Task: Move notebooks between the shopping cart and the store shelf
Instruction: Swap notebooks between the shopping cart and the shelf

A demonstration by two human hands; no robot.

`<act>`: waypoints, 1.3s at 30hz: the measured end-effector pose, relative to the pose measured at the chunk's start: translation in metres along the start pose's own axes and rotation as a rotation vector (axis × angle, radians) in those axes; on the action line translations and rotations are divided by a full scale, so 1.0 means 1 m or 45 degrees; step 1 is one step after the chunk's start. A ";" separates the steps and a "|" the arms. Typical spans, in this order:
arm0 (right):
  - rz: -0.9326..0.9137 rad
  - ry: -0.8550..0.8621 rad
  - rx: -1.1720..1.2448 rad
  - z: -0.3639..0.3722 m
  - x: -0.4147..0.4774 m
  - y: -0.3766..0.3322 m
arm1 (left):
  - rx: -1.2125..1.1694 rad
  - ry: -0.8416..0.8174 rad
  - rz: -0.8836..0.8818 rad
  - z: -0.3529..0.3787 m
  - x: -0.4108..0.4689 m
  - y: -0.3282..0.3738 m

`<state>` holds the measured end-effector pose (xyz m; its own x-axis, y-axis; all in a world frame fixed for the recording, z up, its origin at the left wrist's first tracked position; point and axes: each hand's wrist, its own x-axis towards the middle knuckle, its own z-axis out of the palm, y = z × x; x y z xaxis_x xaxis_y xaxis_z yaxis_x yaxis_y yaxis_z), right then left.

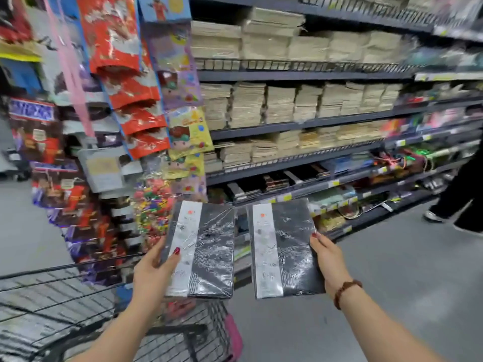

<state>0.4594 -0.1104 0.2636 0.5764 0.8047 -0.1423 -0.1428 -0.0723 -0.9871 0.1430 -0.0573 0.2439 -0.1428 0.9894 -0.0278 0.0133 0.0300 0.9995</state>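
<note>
Both hands are raised in front of the store shelf (pixel 300 75), each gripping one shrink-wrapped black notebook with a silver band. The left hand (pixel 153 267) clasps the left notebook (pixel 209 246) by its left edge, thumb on the cover, above the wire shopping cart (pixel 52 296). The right hand (pixel 328 259), a bead bracelet (pixel 345 291) on its wrist, grips the right notebook (pixel 292 246) by its right edge, over the aisle floor (pixel 392 257)

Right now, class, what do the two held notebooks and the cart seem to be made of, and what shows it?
The left notebook and right notebook: dark covers, perhaps card, with a pale paper-like band, wrapped in glossy clear film, judging by rippled glare. The cart: probably metal wire, seen as thin dark bars in a grid.
</note>
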 end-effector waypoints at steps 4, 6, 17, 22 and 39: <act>-0.013 -0.012 0.003 -0.045 0.042 -0.013 | -0.020 0.015 -0.022 0.063 -0.011 0.004; 0.015 -0.014 0.001 -0.061 0.064 -0.014 | -0.026 0.024 -0.035 0.089 -0.009 0.004; 0.085 -0.020 0.010 -0.080 0.162 -0.013 | 0.006 0.063 -0.085 0.173 0.052 -0.017; 0.093 -0.104 -0.083 -0.061 0.227 -0.010 | -0.066 0.095 -0.154 0.194 0.105 -0.033; 0.400 -0.400 -0.172 0.015 0.397 0.029 | -0.057 0.427 -0.309 0.257 0.188 -0.060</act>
<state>0.6724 0.2157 0.1794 0.2471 0.8697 -0.4273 -0.1529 -0.4004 -0.9035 0.3700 0.1633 0.1740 -0.4509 0.8530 -0.2628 -0.1026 0.2429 0.9646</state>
